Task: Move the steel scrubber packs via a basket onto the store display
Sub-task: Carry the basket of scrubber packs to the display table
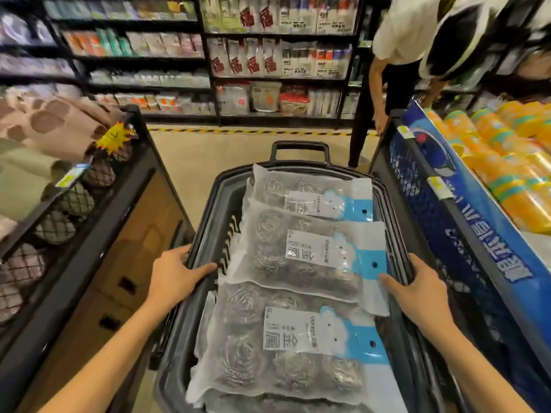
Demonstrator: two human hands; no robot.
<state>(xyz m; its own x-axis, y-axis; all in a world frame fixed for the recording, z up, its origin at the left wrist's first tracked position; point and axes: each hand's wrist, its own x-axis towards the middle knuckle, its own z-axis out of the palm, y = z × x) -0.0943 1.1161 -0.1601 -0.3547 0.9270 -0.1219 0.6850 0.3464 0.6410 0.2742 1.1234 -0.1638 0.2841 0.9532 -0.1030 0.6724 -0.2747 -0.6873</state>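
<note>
Shelving (205, 34) fills your 12 o'clock, stocked with packets, several printed with a red 福. At 9 o'clock a black mesh bin (131, 186) holds brown spotted cloths (50, 120). At 3 o'clock a second bin (384, 150) holds orange rolls (512, 174) behind a blue sign (477, 239) with white Chinese writing.

Between the bins, your dark grey basket (220, 192) carries the steel scrubber packs. The far pack (310, 195), middle pack (298, 257) and near pack (283, 347) overlap in a row, with more beneath. Each lies flat, its long axis running 9 to 3 o'clock and its blue hang-hole header toward 3. The white labels lie sideways, showing a "6" and large Chinese characters.

Your left hand (176, 275) grips the 9 o'clock rim and your right hand (417, 290) the 3 o'clock rim, both thumbs inside.
</note>
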